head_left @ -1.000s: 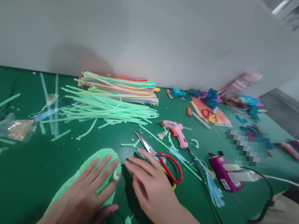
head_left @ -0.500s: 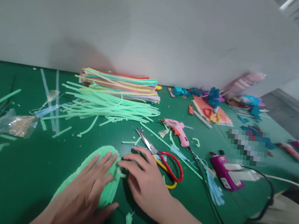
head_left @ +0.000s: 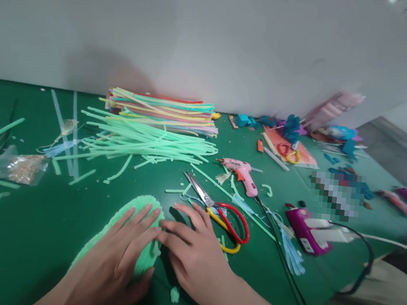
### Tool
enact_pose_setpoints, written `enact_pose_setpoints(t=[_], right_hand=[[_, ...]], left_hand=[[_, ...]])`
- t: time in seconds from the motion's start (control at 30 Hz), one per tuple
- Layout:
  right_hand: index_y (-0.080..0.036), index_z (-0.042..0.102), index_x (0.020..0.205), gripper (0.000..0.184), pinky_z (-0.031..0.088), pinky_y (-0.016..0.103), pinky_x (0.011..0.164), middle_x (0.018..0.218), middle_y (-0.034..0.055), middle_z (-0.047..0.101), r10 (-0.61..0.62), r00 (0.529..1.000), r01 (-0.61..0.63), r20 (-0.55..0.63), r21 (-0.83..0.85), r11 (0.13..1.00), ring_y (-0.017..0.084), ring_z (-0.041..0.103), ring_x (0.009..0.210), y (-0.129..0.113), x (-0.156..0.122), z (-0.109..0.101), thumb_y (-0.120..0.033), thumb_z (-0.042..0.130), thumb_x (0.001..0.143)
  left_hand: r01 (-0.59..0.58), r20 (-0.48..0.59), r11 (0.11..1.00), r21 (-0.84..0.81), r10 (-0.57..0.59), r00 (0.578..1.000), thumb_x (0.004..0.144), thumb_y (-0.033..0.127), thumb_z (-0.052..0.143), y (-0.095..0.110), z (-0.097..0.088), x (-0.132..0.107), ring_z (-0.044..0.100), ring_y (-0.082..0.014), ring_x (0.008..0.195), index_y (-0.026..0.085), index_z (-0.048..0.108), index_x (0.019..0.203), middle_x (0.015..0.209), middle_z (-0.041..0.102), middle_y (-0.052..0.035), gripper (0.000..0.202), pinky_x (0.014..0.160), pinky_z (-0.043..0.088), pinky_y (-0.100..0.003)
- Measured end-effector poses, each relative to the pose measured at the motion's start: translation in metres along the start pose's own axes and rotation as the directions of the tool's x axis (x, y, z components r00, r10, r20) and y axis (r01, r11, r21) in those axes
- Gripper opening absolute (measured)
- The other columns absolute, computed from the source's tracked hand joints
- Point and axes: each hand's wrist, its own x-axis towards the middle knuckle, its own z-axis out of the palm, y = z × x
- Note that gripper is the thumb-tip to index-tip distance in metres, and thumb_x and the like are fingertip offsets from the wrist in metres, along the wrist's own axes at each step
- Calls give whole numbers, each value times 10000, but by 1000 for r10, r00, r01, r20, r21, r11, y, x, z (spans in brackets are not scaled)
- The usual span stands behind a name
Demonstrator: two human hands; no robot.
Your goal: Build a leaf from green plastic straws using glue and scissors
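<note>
A mint-green fuzzy piece point(head_left: 147, 202) with a rounded end, looking like rows of pipe cleaners, lies on the table. My left hand point(head_left: 120, 250) rests flat across it with fingers stretched out. My right hand point(head_left: 193, 248) is at its right edge, fingers spread and bent, the fingertips touching the edge close to my left index finger. A small green nub pokes out at that edge below the fingertips. Scissors point(head_left: 215, 207) with one red and one yellow handle lie open beyond my right hand. A small green fuzzy bit point(head_left: 174, 294) on a thin strand lies below it.
Loose green pipe cleaners point(head_left: 154, 140) lie before a multicoloured bundle point(head_left: 164, 112) near the wall. A pink glue gun point(head_left: 241, 173) trails a black cord to the right. Farther right is a purple power strip point(head_left: 304, 231). A bag of gold bits point(head_left: 23, 167) lies left.
My right fingertips have closed in on the edge of the green piece, where a loose curled end stuck out before. My left hand keeps pressing, its index finger shifted slightly right.
</note>
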Motion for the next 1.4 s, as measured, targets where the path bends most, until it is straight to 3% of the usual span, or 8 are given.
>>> enact_pose_setpoints(t=[0.33, 0.57, 0.63, 0.73, 0.8, 0.93, 1.2, 1.4], right_hand=[[-213, 596, 1291, 347, 256, 606, 1144, 1389, 7, 609, -41, 999, 40, -7, -165, 985, 343, 386, 1375, -8, -15, 7, -183, 519, 954], [-180, 625, 1253, 327, 189, 589, 1180, 1296, 8, 677, -105, 992, 86, -74, -224, 971, 349, 408, 1360, -18, -24, 15, -182, 570, 931], [-188, 633, 1233, 311, 222, 577, 1173, 1277, 5, 687, -106, 989, 86, -103, -179, 980, 344, 430, 1340, -21, -24, 11, -183, 560, 930], [-180, 620, 1221, 299, 389, 483, 1097, 1186, 32, 718, -51, 991, 46, -125, -48, 998, 276, 538, 1212, -21, -18, 0, -153, 520, 941], [-183, 626, 1178, 260, 480, 430, 990, 1077, 55, 721, 71, 984, -70, -163, 13, 997, 233, 586, 1066, -17, -13, -7, -144, 530, 940], [-202, 654, 1075, 180, 505, 439, 868, 995, 75, 657, 274, 950, -268, -151, 59, 962, 241, 552, 961, -3, -6, -10, -223, 639, 897], [-194, 635, 1003, 147, 447, 404, 884, 951, 44, 648, 208, 978, -208, -1, 22, 978, 239, 509, 959, 7, 9, -1, -247, 677, 872], [-192, 607, 830, 106, 437, 380, 814, 854, 41, 626, 210, 977, -212, -34, -61, 975, 218, 509, 872, 3, 11, 6, -266, 639, 899]], left_hand=[[12, 65, 1000, 6, -12, 998, 826, 191, 579, -2, -1, -2, 223, -270, 1493, 66, 401, 1403, 1529, 446, -158, 617, 1203, 198, -459], [-5, 70, 998, 57, 1, 998, 794, 174, 574, -3, 0, 2, 346, -298, 1439, 105, 496, 1365, 1476, 515, -145, 580, 1172, 247, -460], [-6, 69, 998, 60, 2, 998, 793, 180, 573, -3, 0, 3, 368, -299, 1428, 105, 502, 1362, 1470, 524, -142, 579, 1167, 260, -459], [7, 61, 999, 49, -10, 998, 806, 187, 565, -2, -2, 3, 377, -284, 1425, 76, 476, 1382, 1467, 530, -144, 593, 1175, 259, -439], [22, 59, 999, 42, -25, 998, 813, 182, 555, -1, -3, 4, 378, -277, 1426, 68, 460, 1398, 1467, 531, -143, 603, 1183, 256, -429], [52, 53, 998, 41, -54, 997, 818, 176, 530, 0, -4, 5, 393, -273, 1421, 82, 423, 1437, 1476, 527, -134, 635, 1182, 291, -430], [39, 65, 998, 58, -42, 997, 824, 193, 560, -1, -4, 2, 301, -242, 1470, 22, 336, 1478, 1527, 458, -149, 713, 1228, 158, -374], [38, 22, 999, -7, -38, 999, 836, 214, 591, -1, -2, -1, 324, -289, 1459, 80, 473, 1334, 1499, 481, -192, 529, 1201, 274, -448]])
